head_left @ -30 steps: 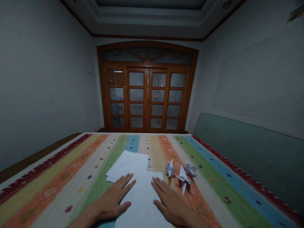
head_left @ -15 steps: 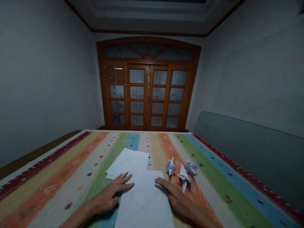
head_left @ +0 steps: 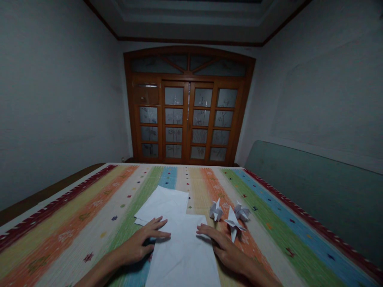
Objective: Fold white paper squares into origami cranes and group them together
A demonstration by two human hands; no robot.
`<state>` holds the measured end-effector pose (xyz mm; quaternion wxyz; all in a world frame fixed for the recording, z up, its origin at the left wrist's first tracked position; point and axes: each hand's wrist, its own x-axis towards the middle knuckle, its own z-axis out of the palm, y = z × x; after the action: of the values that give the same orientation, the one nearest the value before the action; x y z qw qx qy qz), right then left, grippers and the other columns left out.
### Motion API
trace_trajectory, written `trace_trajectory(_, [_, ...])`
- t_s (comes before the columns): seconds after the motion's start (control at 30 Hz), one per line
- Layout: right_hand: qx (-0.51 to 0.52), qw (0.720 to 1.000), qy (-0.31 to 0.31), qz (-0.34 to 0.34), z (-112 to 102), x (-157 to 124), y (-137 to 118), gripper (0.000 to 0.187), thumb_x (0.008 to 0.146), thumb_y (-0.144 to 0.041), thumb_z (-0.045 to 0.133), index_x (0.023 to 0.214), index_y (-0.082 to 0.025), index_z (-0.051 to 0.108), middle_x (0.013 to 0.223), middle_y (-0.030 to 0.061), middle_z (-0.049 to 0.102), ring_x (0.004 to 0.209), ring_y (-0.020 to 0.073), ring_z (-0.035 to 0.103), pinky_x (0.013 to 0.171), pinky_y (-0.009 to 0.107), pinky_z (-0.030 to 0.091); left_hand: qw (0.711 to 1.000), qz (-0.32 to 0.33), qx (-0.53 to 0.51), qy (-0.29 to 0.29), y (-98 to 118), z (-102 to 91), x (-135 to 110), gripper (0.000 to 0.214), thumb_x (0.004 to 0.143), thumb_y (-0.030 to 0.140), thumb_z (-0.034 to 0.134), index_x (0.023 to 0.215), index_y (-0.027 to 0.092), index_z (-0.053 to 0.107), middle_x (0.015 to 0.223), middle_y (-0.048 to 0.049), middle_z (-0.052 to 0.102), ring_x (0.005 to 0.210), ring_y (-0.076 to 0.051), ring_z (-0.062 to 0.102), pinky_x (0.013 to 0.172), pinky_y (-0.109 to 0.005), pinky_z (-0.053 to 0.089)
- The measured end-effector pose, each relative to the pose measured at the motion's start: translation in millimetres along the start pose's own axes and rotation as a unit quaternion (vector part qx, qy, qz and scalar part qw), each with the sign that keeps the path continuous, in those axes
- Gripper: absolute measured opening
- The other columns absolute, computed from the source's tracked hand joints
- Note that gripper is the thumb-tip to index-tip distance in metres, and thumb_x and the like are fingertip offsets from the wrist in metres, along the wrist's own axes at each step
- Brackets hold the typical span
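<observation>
A white sheet of paper point(head_left: 183, 255) lies flat on the table close in front of me. My left hand point(head_left: 143, 241) rests on its left edge with the fingers spread. On the right edge lies my right hand point(head_left: 220, 243), its fingers stretched out over the paper. More white paper point(head_left: 164, 202) sits just beyond, partly under the near sheet, with a second layer showing at its left corner. Right of the sheets are three folded white paper figures: one on the left point(head_left: 216, 210), a longer pointed one point(head_left: 233, 225) nearest me, and one on the right point(head_left: 241, 211).
A striped, patterned tablecloth point(head_left: 98, 207) covers the table. A pale green board or panel point(head_left: 314, 187) stands along the right side. Wooden doors with glass panes point(head_left: 188, 119) fill the far wall.
Both hands and the papers hold their places. The whole view has shifted very slightly.
</observation>
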<state>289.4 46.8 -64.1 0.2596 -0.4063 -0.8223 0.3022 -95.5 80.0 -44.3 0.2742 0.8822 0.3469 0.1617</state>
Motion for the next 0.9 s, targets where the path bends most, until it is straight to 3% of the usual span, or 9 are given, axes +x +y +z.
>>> trace_trajectory(0.07, [-0.005,1.000,0.005,-0.004,0.6,0.3,-0.9,0.057,0.088,-0.005,0.042,0.139,-0.022,0.063,0.157,0.0119,0.051,0.148,0.0246,0.043,0.124,0.054,0.030,1.000,0.002,-0.003,0.002,-1.6,0.0,0.4,0.042,0.098,0.041,0.059,0.140,0.039,0.063,0.167,0.0012,0.036,0.156,-0.035,0.023,0.125,-0.061,0.015])
trace_trajectory(0.27, [-0.012,1.000,0.019,-0.016,1.0,0.1,-4.6,0.037,0.094,-0.017,0.051,0.124,-0.022,0.072,0.153,0.0157,0.054,0.145,0.0290,0.048,0.120,0.056,0.035,1.000,0.004,0.006,-0.001,-2.1,0.7,-0.7,0.056,0.089,0.022,0.063,0.143,0.040,0.059,0.168,0.0044,0.035,0.156,-0.034,0.022,0.126,-0.062,0.012])
trace_trajectory(0.4, [-0.016,0.999,0.032,-0.022,2.8,0.9,-1.2,0.029,0.097,-0.024,0.054,0.118,-0.022,0.074,0.151,0.0160,0.057,0.143,0.0294,0.050,0.120,0.056,0.036,1.000,0.002,0.022,0.005,0.2,2.2,-1.6,0.051,0.089,0.025,0.065,0.138,0.041,0.063,0.167,0.0036,0.036,0.156,-0.036,0.024,0.125,-0.062,0.016])
trace_trajectory(0.57, [-0.017,0.998,0.045,-0.029,4.4,1.0,3.2,0.037,0.106,-0.041,0.046,0.117,-0.022,0.075,0.146,0.0155,0.062,0.143,0.0300,0.049,0.120,0.056,0.036,0.999,0.004,0.027,0.025,2.8,3.8,-1.5,0.041,0.093,0.031,0.066,0.133,0.038,0.068,0.165,0.0000,0.040,0.155,-0.035,0.027,0.124,-0.063,0.020])
trace_trajectory(0.7, [-0.007,0.998,0.053,-0.021,-0.4,3.6,-14.8,0.042,0.106,-0.049,0.044,0.118,-0.023,0.075,0.141,0.0138,0.066,0.140,0.0320,0.053,0.117,0.055,0.039,0.999,-0.008,0.014,0.040,1.8,5.6,-0.4,0.032,0.093,0.037,0.068,0.124,0.038,0.074,0.161,-0.0020,0.046,0.152,-0.034,0.033,0.123,-0.063,0.024])
trace_trajectory(0.8, [0.001,0.998,0.045,-0.042,-5.0,7.7,-32.2,0.046,0.107,-0.046,0.042,0.095,-0.022,0.080,0.126,0.0117,0.074,0.121,0.0307,0.066,0.106,0.046,0.049,0.999,-0.007,0.001,0.052,-0.8,7.0,0.5,0.024,0.095,0.045,0.065,0.111,0.036,0.081,0.157,-0.0037,0.052,0.150,-0.034,0.038,0.122,-0.060,0.026])
trace_trajectory(0.9, [0.004,0.997,0.060,-0.040,-5.5,10.5,-35.2,0.043,0.106,-0.042,0.044,0.088,-0.020,0.078,0.109,0.0101,0.078,0.102,0.0277,0.070,0.095,0.039,0.053,0.997,0.000,-0.005,0.078,2.2,6.3,2.2,0.033,0.097,0.054,0.060,0.099,0.031,0.082,0.152,-0.0042,0.059,0.149,-0.032,0.041,0.122,-0.057,0.027])
